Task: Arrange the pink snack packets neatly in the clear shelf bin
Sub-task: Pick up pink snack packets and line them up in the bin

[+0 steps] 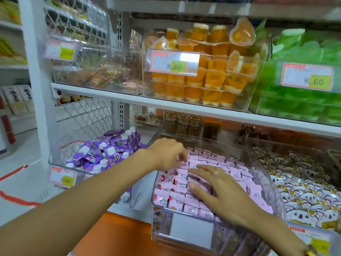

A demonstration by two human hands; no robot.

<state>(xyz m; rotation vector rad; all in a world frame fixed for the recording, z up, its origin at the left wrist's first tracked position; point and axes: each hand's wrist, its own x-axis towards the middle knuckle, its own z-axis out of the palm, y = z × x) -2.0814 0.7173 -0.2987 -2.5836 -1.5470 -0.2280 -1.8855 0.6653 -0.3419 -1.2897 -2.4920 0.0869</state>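
While both hands are down in the clear bin [262,174], this looks like the tidy-up stage, not the filling stage. The bin's already packed with pink packets [238,174], sitting on the lower shelf between the purple cartons [103,152] on one side and the white bear packs [302,183] on the other.

Right hand [219,189] is flat, fingers straight and spread, resting palm-down on top of the packets near the front-middle of the bin. Looks like it's pressing or smoothing the layer. Left hand [168,154] is further back on the left side with its fingers curled down, and it seems to be pinching at a packet by the fingertips, though the blur makes it hard to say for sure it's got one.

Rows on the right and at the back look fairly straight already. The front-left corner is messier, with packets lying at angles and showing their printed faces instead of standing in line.

My guess for what's next: keep the flat hand holding the neat rows down so they don't pop up, and use the pinching hand to turn the stray ones and slot them in line. Needs a light touch, since these look like slippery little wrappers and shoving one probably knocks over its neighbours.

Orange jelly cups [199,89] are up on the shelf above, out of the way.
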